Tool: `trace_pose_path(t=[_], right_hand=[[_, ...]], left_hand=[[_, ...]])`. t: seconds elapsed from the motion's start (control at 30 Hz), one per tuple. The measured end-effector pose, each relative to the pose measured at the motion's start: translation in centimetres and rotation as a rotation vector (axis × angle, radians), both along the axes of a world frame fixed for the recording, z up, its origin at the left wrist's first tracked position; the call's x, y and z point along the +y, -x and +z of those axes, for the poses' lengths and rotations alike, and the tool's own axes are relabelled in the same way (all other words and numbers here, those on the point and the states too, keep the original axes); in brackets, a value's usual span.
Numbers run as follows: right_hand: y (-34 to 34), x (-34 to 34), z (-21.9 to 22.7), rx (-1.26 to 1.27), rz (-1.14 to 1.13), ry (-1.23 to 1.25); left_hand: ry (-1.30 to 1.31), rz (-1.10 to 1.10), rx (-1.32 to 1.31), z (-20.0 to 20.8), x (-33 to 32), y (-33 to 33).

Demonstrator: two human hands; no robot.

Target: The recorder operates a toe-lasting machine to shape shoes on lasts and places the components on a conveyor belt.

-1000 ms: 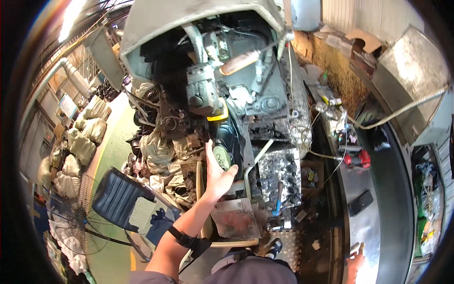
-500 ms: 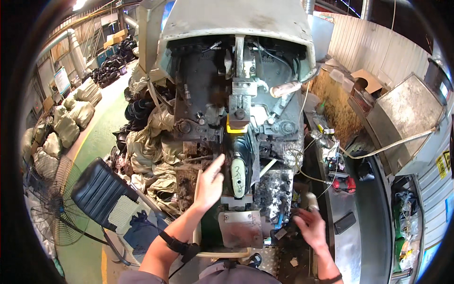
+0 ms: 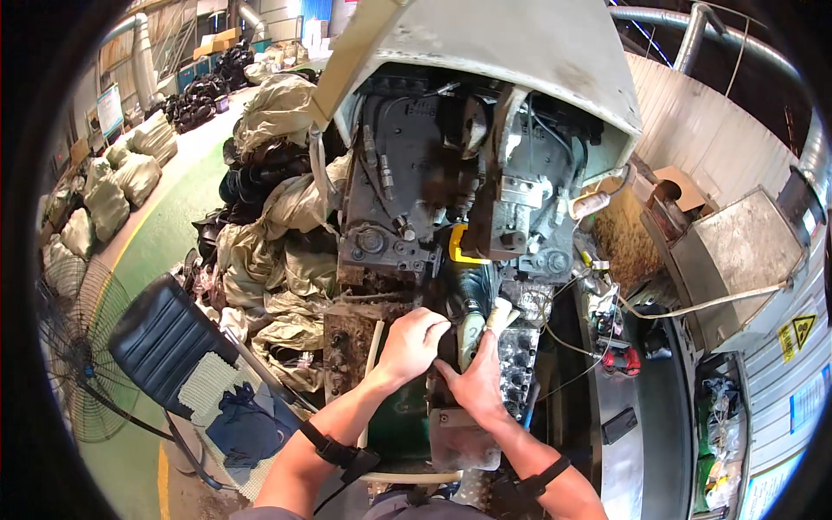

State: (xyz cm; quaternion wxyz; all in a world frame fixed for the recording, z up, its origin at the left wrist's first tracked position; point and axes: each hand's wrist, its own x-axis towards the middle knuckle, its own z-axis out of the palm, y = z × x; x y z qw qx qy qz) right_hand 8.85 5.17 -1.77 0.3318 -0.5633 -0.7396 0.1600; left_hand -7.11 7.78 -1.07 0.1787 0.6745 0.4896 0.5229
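Note:
A dark shoe upper (image 3: 472,286) sits in the machine, toe pointing away from me, on a pale green shoe last (image 3: 470,332) with handwriting on top. My left hand (image 3: 407,348) is at the left of the heel end, its fingers curled in against the dark upper. From the right and near side, my right hand (image 3: 478,377) wraps the heel end, its thumb toward the left hand. One of its fingers, wrapped in white, lies along the right side of the last. My fingertips are partly hidden. Over the toe is a yellow machine part (image 3: 465,246).
The grimy machine (image 3: 390,173) rises ahead under a pale hood (image 3: 520,61). A metal plate (image 3: 464,440) juts out nearest me. At left stand sacks (image 3: 251,260), a black chair (image 3: 173,338) and a fan (image 3: 82,347). On the right ledge lies a phone (image 3: 620,425).
My right hand has come from the machine's lower right to the heel end. My left hand has gone from pointing fingers to curled ones. The view has swung, shifting the machine rightward.

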Motion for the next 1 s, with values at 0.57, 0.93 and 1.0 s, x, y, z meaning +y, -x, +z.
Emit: trace_pose_path(t=[0.57,0.93,1.0], right_hand=[[-8.8,-8.5,8.6,0.584,0.247,0.402],[-19.2,-24.2,0.8,0.335,0.078,-0.217],[-21.4,-25.9,1.0,0.391,0.016,-0.050]], left_hand=[[0.475,-0.304,-1.197,5.9,-2.9,0.1],[0.540,-0.559,-1.204,7.2,-10.6,-12.3],[0.753,-0.497,-1.142,6.5,-10.2,-15.6]])
